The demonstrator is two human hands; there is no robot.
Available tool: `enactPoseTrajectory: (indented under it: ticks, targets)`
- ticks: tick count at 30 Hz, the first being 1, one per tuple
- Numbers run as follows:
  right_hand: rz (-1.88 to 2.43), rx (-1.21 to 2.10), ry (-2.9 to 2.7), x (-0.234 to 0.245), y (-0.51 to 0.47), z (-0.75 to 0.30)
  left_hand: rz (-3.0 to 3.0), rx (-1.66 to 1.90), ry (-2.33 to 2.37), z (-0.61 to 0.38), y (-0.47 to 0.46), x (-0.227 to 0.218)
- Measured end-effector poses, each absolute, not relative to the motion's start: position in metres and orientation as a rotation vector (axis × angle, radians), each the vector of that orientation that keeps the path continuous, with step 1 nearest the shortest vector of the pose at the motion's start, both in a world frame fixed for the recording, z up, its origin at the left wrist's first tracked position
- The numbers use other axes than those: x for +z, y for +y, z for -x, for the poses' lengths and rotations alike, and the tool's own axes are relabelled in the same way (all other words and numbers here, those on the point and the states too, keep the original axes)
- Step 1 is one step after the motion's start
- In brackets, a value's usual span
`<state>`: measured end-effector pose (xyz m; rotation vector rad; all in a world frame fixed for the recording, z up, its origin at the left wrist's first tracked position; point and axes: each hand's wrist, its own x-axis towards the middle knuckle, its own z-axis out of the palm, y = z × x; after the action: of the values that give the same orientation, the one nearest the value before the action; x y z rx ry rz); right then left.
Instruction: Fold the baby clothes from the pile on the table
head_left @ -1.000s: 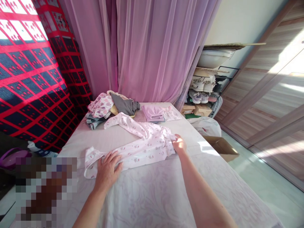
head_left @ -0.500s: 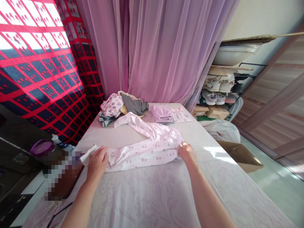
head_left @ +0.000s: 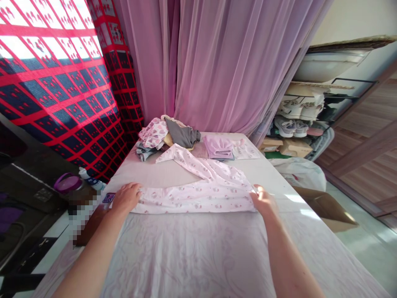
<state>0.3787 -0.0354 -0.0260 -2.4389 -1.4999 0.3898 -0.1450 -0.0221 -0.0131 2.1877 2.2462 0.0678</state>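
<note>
A pair of pale pink patterned pants [head_left: 192, 198] lies on the bed. The nearer leg is stretched straight from side to side, while the other angles off toward the far left. My left hand [head_left: 127, 195] is closed over the cuff end of the near leg, its fingertips partly hidden. At the opposite end my right hand [head_left: 262, 200] pinches the waist edge between thumb and fingers. Beyond the pants sits a folded lilac garment [head_left: 218, 147], beside a folded white printed garment [head_left: 246, 150].
A heap of clothes with a grey piece [head_left: 181, 133] lies at the bed's far left. Purple curtains [head_left: 223, 62] hang behind. On the right are a shoe rack with sneakers [head_left: 291, 126] and an open cardboard box [head_left: 325, 209]. A purple-lidded container [head_left: 67, 183] stands at left.
The near leg has been pulled straighter and flatter between my hands, its wrinkles mostly gone. My right hand has moved right with the waist edge. The view has shifted slightly.
</note>
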Motion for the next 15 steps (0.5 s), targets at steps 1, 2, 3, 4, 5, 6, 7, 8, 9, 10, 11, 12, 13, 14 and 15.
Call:
enactPoseTrajectory:
  ticks: [1,2,3,4,5,6,7,8,9,10,11,12,13,14,15]
  targets:
    - [2.439,0.392,-1.492,-0.026,-0.036,-0.379,-2.192,0.033,2.234,0.146,-0.02,-0.008]
    - [2.436,0.394,-1.484,-0.026,-0.037,-0.38,-2.208,0.009,2.209,0.146,-0.017,-0.004]
    - [2.434,0.392,-1.473,-0.026,-0.039,-0.38,-2.231,-0.009,2.171,0.148,-0.014,0.0]
    - [2.435,0.39,-1.46,-0.026,-0.04,-0.38,-2.249,-0.022,2.133,0.149,-0.012,0.003]
    - [2.439,0.388,-1.445,-0.026,-0.041,-0.38,-2.26,-0.026,2.104,0.15,-0.01,0.006]
    - [2.446,0.382,-1.428,-0.027,-0.043,-0.38,-2.263,-0.021,2.095,0.151,-0.008,0.008]
    - [2.453,0.367,-1.41,-0.027,-0.044,-0.378,-2.257,-0.013,2.109,0.152,-0.006,0.009]
    - [2.461,0.334,-1.387,-0.027,-0.046,-0.376,-2.248,-0.006,2.14,0.153,-0.005,0.01]
    - [2.467,0.277,-1.364,-0.027,-0.047,-0.372,-2.244,0.003,2.18,0.153,-0.005,0.01]
    - [2.463,0.195,-1.348,-0.027,-0.049,-0.368,-2.25,0.018,2.225,0.152,-0.005,0.009]
    - [2.438,0.095,-1.352,-0.026,-0.051,-0.362,-2.262,0.048,2.271,0.149,-0.006,0.008]
    - [2.389,-0.011,-1.382,-0.025,-0.053,-0.354,-2.278,0.097,2.306,0.144,-0.009,0.006]
    - [2.315,-0.101,-1.436,-0.024,-0.055,-0.346,-2.302,0.17,2.318,0.139,-0.012,0.003]
    - [2.222,-0.155,-1.512,-0.022,-0.057,-0.337,-2.333,0.266,2.294,0.131,-0.017,0.0]
    - [2.12,-0.157,-1.604,-0.02,-0.059,-0.328,-2.372,0.374,2.222,0.122,-0.023,-0.005]
